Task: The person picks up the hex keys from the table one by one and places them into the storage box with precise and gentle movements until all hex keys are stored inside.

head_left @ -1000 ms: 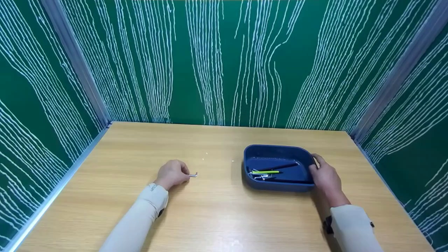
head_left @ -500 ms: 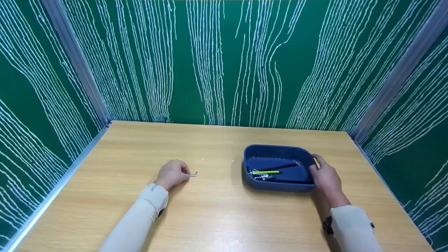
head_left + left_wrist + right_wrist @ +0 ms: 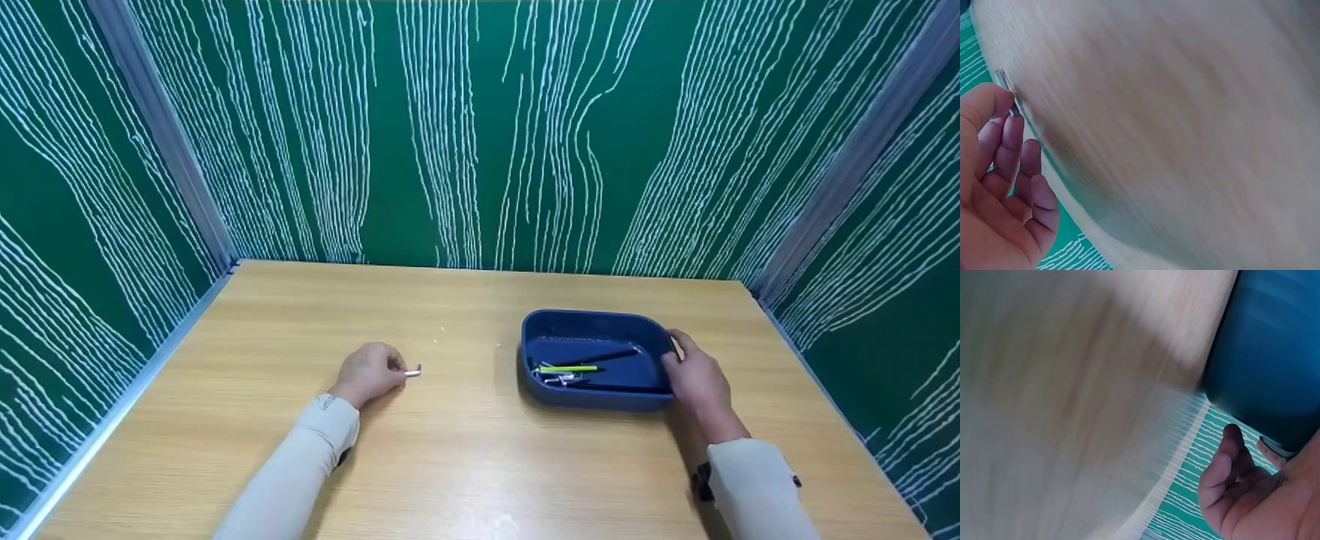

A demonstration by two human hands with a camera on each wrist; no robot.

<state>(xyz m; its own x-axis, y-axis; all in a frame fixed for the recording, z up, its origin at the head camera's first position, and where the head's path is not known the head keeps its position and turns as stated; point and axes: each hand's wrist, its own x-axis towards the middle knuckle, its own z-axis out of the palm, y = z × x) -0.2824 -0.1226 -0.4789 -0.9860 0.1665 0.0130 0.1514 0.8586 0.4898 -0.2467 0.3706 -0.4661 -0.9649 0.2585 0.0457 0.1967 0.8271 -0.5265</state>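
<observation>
My left hand [image 3: 369, 373] pinches a small silver L-shaped metal rod [image 3: 412, 373], resembling a hex key, between thumb and fingertips, just above the wooden table. In the left wrist view the rod [image 3: 1001, 80] sticks out past the thumb, and the other fingers are loosely bent. At the right, my right hand [image 3: 701, 381] grips the right side of a dark blue box [image 3: 600, 400], thumb at its rim. Inside the box lie a yellow-green pen [image 3: 570, 368], a dark stick-like item [image 3: 611, 356] and several small silver pieces [image 3: 562, 380], too small to identify.
Tiny white specks [image 3: 436, 341] lie on the tabletop [image 3: 465, 450] between the left hand and the box. Green panels [image 3: 495, 135] with wavy white lines stand along the back and both sides of the table, joined by grey posts [image 3: 172, 135].
The rod has turned slightly in my left fingertips, its visible end now looking brighter and its bent tip shorter. My right hand and the box stay in place.
</observation>
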